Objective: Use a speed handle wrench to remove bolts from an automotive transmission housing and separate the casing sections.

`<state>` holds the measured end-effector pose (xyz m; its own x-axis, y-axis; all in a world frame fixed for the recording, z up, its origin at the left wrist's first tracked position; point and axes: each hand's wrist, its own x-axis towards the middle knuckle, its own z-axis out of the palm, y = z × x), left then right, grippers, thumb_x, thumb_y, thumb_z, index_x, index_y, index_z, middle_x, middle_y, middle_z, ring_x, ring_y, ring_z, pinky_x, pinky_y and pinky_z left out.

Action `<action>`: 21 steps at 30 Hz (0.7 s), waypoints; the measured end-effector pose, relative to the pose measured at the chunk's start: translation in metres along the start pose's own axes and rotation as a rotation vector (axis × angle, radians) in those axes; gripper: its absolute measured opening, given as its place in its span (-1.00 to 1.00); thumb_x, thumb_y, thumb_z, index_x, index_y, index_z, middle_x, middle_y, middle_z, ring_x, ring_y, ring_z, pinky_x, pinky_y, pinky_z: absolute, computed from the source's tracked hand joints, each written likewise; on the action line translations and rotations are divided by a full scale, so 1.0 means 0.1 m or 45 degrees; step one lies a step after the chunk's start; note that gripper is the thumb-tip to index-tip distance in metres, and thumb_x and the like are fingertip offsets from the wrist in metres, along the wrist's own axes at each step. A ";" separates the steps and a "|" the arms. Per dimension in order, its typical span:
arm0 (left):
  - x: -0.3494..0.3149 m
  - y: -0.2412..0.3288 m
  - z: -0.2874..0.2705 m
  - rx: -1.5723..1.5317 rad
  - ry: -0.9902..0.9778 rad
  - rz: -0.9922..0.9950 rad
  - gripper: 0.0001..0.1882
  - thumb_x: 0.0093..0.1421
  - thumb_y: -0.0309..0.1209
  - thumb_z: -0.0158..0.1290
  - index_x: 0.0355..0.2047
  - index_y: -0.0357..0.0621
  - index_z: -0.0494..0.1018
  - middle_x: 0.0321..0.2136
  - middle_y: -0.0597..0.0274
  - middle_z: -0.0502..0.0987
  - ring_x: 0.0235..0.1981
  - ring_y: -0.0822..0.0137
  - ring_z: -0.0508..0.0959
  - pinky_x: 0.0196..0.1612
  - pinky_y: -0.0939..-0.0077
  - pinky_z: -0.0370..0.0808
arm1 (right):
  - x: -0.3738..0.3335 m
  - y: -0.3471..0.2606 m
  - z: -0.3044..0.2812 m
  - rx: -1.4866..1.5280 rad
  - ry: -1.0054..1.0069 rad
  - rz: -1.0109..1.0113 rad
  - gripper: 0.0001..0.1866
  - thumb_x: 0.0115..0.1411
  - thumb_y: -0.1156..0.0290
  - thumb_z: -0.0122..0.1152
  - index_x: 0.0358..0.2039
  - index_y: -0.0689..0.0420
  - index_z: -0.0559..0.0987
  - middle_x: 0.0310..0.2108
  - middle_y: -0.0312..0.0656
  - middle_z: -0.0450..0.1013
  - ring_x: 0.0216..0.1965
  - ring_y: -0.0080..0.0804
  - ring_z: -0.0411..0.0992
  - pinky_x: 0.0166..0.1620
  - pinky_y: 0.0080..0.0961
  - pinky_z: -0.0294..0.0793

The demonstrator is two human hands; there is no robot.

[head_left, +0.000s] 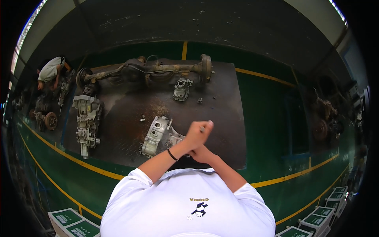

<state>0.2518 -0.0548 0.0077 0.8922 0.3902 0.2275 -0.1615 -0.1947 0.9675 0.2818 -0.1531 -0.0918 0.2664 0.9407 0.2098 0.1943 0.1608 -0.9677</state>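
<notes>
My left hand [198, 135], with a black band on its wrist, is closed in a fist over the right edge of the grey metal housing. A small metallic end shows among its fingers; the rest of what it grips is hidden. Beneath and behind the left wrist, my right hand [202, 154] reaches in beside the housing, its fingers covered by my left forearm. The cast housing [153, 136] has round bores and a flange, and lies on the dark metal table [221, 114] close to my body. A small metal part [142, 117] sits to its upper left.
A vehicle axle [166, 68] spans the table's far side. A long gearbox [87, 118] lies at left, and a smaller casting [182, 89] beyond my hands. Another person [53, 71] bends over parts at far left. White-and-green boxes [75, 223] stand on the floor near me.
</notes>
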 end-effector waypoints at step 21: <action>-0.32 0.02 0.28 0.247 -0.173 0.126 -0.57 0.42 -0.29 -0.02 -0.59 -0.28 0.40 -0.75 0.05 0.33 -0.72 0.27 0.33 -0.57 0.29 0.28 | 0.21 0.26 -0.12 -0.042 0.142 -0.054 -0.73 0.32 0.52 0.17 0.02 0.25 0.55 -0.08 -0.10 0.57 -0.12 -0.42 0.50 -0.06 -0.44 0.46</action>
<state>0.2348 -0.0930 -0.0005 0.9266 0.2390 0.2903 -0.1785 -0.3999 0.8990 0.3040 -0.1327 -0.1105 0.3605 0.8939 0.2664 0.2377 0.1881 -0.9529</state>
